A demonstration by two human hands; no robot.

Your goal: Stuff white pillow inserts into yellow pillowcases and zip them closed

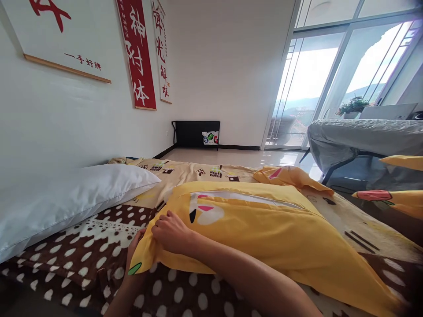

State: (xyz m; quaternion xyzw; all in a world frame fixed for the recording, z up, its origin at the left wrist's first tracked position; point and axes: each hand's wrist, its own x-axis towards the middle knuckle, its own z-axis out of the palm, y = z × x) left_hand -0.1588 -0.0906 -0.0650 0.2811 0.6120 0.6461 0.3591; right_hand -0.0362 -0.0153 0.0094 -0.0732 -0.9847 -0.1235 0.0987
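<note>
A yellow pillowcase (pixel 257 233) with pink, white and black print lies across the bed, filled out by a pillow. Through the long slit along its upper side a strip of white pillow (pixel 244 198) shows. At the left end, my right hand (pixel 172 231) is closed on the yellow fabric, its fingers bunching the cloth. My left hand (pixel 135 243) holds the same end from the outer side, near the corner with a green leaf print. That corner covers most of the left fingers.
A white pillow (pixel 79 198) lies on the left of the brown dotted and beige blanket (pixel 185 286). Another yellow cloth (pixel 292 177) is bunched at the far side. More yellow printed fabric (pixel 393 200) shows at the right edge. Beyond stands a covered table (pixel 366 132).
</note>
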